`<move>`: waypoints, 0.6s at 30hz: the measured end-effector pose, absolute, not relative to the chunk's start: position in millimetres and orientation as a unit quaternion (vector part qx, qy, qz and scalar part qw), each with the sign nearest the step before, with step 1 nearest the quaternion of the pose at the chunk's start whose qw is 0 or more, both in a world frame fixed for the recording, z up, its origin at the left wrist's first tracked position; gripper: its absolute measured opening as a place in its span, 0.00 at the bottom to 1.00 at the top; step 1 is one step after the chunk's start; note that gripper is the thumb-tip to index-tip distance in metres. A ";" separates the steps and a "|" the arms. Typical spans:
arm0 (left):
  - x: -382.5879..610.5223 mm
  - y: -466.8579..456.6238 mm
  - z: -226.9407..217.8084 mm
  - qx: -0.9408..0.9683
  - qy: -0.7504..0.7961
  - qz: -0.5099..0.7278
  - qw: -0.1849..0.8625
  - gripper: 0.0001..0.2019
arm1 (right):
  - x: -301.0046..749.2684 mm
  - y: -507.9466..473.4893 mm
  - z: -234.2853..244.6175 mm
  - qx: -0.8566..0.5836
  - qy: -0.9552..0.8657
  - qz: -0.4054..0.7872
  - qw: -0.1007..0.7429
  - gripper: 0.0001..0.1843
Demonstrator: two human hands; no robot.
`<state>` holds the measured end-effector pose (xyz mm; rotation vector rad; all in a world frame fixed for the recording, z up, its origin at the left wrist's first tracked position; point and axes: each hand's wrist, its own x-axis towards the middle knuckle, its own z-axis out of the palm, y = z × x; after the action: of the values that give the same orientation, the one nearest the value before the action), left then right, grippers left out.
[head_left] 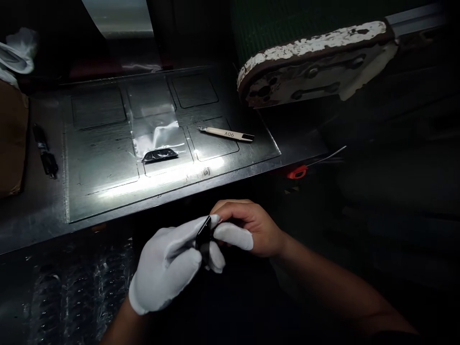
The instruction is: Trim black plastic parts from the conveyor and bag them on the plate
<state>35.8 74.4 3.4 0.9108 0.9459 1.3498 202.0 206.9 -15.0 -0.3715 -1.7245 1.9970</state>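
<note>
Gripping a glossy black part (pixel 204 235), the gloved left hand (pixel 168 263) holds it against the right hand (pixel 260 230), whose exact grip is hidden; the part looks light, stiff and slippery, best pinched by its edges.

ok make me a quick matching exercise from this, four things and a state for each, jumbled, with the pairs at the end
Things:
1. Left hand
2. Knife
3. Right hand
4. Plastic bag

States:
A. See-through and wrinkled
B. Mostly bare, with a white cover on one digit
C. White-gloved, holding a black piece
D. Marked A06

Pairs: 1-C, 2-D, 3-B, 4-A
</note>
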 end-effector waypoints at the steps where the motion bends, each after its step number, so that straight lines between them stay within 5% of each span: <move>1: 35.1 74.8 5.4 0.421 0.426 0.568 0.565 0.20 | 202.6 208.2 -16.0 -0.123 -0.637 0.723 0.237 0.06; 12: 34.0 78.8 13.9 0.523 0.443 0.523 0.507 0.23 | 202.0 209.8 -24.9 -0.080 -0.631 0.723 0.270 0.08; 18: 37.4 77.8 16.1 0.277 0.478 0.520 0.651 0.21 | 202.5 205.2 -22.0 -0.185 -0.558 0.788 0.181 0.09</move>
<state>37.4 77.8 16.1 0.6285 1.0861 1.1805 202.5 205.2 -22.0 -0.5235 -1.5760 2.2272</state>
